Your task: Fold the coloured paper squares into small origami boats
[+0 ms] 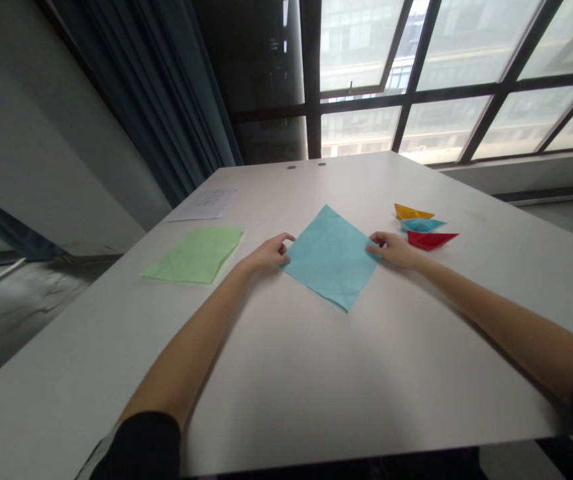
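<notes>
A light blue square sheet of paper (332, 257) lies on the white table, turned so that one corner points toward me. Faint creases run across it, and its near edge lifts slightly. At its left corner, my left hand (270, 253) pinches the paper between thumb and fingers. My right hand (389, 249) grips the opposite corner the same way. Just beyond my right hand sit three folded paper boats: a yellow one (413, 212), a blue one (422, 225) and a red one (430, 240). Left of my left hand lies light green paper (196, 255).
The white table (311, 387) stretches away toward the windows (366, 127). A printed white sheet (203, 204) lies at its far left edge. Two round dark holes are set near the far edge. A blue curtain (151, 87) hangs at the left.
</notes>
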{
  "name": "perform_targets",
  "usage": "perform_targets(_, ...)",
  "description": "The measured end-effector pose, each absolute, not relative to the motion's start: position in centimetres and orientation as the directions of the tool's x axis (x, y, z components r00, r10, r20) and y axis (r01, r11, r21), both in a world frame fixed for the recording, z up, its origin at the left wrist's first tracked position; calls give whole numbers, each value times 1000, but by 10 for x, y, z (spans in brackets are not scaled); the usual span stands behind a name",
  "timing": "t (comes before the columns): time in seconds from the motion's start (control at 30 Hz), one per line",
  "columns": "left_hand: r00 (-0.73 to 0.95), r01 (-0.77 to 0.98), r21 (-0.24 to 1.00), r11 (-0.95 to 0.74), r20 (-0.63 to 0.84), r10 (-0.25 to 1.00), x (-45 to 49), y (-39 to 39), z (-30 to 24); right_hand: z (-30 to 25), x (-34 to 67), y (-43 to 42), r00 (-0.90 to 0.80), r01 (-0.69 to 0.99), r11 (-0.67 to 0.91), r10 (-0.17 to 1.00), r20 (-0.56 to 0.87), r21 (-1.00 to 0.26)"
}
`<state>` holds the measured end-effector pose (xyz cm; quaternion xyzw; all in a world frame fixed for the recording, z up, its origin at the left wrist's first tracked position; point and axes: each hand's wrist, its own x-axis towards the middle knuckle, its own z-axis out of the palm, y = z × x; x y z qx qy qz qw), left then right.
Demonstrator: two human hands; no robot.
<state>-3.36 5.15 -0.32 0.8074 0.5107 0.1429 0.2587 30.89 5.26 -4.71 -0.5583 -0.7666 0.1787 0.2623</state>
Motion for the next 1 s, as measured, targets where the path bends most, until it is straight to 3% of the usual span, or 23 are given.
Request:
perform_targets(0.4,470,794,400,-458,73,880,-35,57,-9,-44,311,50,-283,783,382,922,265,-490)
perform_targets(0.67,579,775,305,-554,8,815,-37,56,-7,-45,315,52,-539,731,616,785,304,-294)
perform_targets(0.77,596,789,215,-575,-39,802,-34,52,-2,-44,317,54,-607,716,662,747,272,-221)
perform_targets(0.87,578,816,45,-576,-49,815,-22,41,6,-39,310,49,-613,728,665,741,276,-167)
perform_targets(0.93,553,830,-92,-550,-2,833,-8,31,11,-35,300,42,-618,726,674,727,298,-139)
perform_targets(1.0,574,817,-116,-565,63,817,7,21,12,-30,288,32,-631,696,700,703,329,-160)
